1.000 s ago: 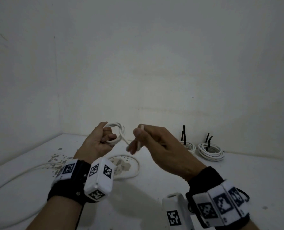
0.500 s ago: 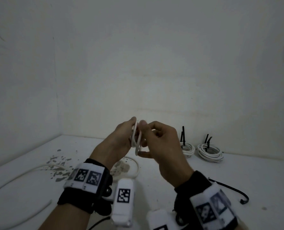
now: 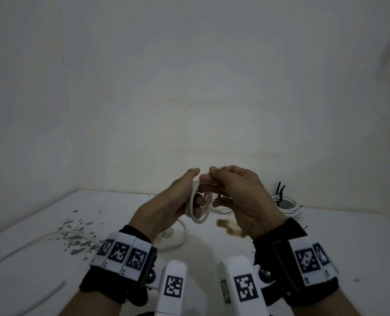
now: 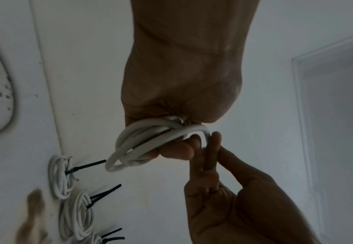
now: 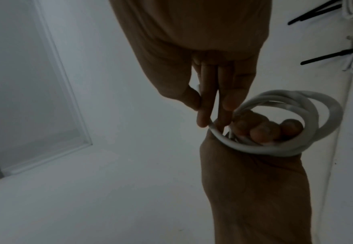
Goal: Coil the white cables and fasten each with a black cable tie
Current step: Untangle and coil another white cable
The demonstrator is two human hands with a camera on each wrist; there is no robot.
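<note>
A plain pale wall fills the upper frame of the head view, and below it a white table [image 3: 348, 247] runs across the bottom, speckled with chipped paint at lower left. On that chipped patch a loose white cable [image 3: 30, 244] trails in from the left edge. At centre, raised above the table, the left hand [image 3: 166, 208] holds a white cable coil [image 3: 199, 205] of several loops; its fingers are curled through the loops and its thumb is up along the coil's top. In the left wrist view the fingertips [image 4: 177, 151] show inside the ring, closed round the strands. Touching it from the right, the right hand [image 3: 241, 197] meets the coil at its top: in the right wrist view the thumb and the straight fingers [image 5: 204, 115], pressed together, pinch the outer strand where it bends. Whether that hand also holds a tie I cannot tell. A brown stain [image 3: 229, 228] lies on the table just below the right hand. Further right, against the wall, finished coils [image 3: 287, 206] lie side by side, each bound with a black cable tie [image 3: 280, 192] whose tail sticks up
</note>
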